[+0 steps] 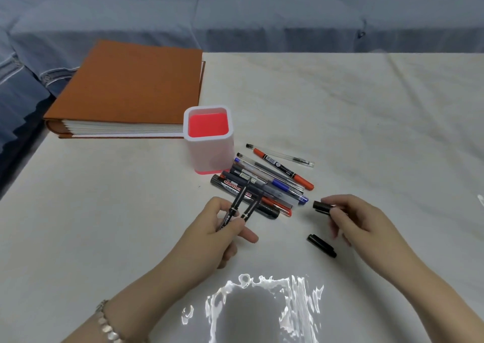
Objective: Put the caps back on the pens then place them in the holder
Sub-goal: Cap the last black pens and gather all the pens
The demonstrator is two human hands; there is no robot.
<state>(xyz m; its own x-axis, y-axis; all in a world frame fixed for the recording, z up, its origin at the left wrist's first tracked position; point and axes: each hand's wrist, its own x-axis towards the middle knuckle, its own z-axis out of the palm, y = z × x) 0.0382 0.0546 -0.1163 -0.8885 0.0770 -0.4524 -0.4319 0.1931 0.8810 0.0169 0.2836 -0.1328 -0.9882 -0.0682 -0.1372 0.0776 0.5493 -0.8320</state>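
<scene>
My left hand [222,234] grips two black pens [242,204] side by side, their uncapped tips pointing up and away toward the pile. My right hand [351,217] pinches a black cap [321,207], held a little to the right of the pens. A second black cap [322,246] lies on the table below that hand. Several pens and markers [267,183] lie in a heap just right of the holder. The white holder [207,157] with a red inside stands upright and has nothing in it.
A thick brown album [131,91] lies at the back left, touching the holder's far side. The table wears a white cloth [366,112]. A bright glare patch [262,303] sits near the front edge. A blue sofa [235,13] runs behind the table.
</scene>
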